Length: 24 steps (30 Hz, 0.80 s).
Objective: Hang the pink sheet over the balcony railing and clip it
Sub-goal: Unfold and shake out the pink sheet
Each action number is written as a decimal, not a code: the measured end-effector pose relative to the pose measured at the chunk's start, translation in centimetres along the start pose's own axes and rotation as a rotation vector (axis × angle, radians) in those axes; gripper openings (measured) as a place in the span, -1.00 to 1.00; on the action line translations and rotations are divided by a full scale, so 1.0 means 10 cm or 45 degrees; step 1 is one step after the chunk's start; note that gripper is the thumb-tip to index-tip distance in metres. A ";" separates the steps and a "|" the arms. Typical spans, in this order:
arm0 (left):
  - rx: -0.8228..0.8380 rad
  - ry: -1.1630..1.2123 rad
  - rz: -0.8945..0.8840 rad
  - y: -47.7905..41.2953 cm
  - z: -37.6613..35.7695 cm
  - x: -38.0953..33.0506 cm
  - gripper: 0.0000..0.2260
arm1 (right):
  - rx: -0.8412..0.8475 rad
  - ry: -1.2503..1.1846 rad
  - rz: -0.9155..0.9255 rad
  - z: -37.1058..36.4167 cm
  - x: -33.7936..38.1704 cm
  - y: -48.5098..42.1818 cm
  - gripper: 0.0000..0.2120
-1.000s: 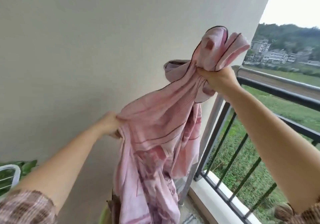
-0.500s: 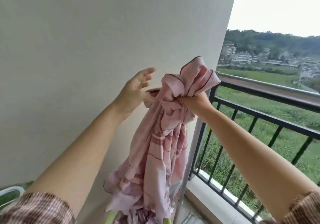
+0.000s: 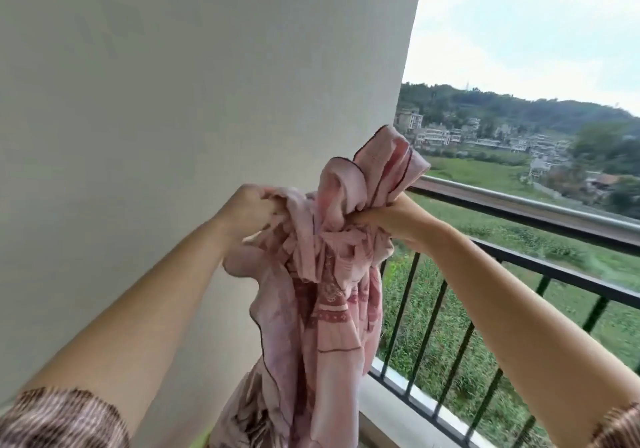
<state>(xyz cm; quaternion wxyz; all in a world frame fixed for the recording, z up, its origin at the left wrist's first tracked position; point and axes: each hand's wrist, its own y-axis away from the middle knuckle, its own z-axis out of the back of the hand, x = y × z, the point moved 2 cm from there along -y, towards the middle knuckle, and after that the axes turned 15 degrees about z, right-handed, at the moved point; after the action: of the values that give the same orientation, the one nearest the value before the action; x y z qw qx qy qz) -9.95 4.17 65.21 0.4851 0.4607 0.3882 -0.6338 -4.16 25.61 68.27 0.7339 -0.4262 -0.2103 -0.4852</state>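
The pink sheet (image 3: 325, 309), patterned in darker pink with a dark hem, hangs bunched in the air between my hands and trails out of the bottom of the view. My left hand (image 3: 247, 210) is closed on a fold at its upper left. My right hand (image 3: 391, 217) grips a gathered bunch at the top, with loose ends sticking up above the fist. The black balcony railing (image 3: 519, 260) with a silver top rail runs to the right, just behind my right hand. The sheet hangs on the inner side of it. No clip is visible.
A plain white wall (image 3: 173, 101) fills the left and centre, close behind the sheet. A white ledge (image 3: 384, 392) runs under the railing bars. Beyond lie green fields, buildings and hills. A bit of yellow-green rim (image 3: 204, 439) shows at the bottom.
My left hand, open half a second ago, has closed on the sheet's upper left fold. A second ago it held the sheet lower down. My view has turned further right toward the railing.
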 end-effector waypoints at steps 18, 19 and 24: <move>-0.070 -0.337 0.243 0.35 -1.08 1.06 0.39 | -1.104 -0.293 -0.077 0.98 0.45 -0.35 -0.82; -0.066 -0.333 0.348 0.36 -1.23 1.17 0.43 | -1.164 -0.354 -0.061 1.09 0.55 -0.35 -0.83; 0.037 -0.275 0.570 0.11 -1.86 1.44 0.31 | -1.326 -0.695 0.046 1.50 0.95 -0.33 -0.91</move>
<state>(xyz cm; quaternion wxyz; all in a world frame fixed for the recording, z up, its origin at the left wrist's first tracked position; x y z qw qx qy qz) -6.58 17.70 46.19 0.6453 0.4719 0.2133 -0.5616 -1.33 32.45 84.74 0.3554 -0.8435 -0.1182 -0.3849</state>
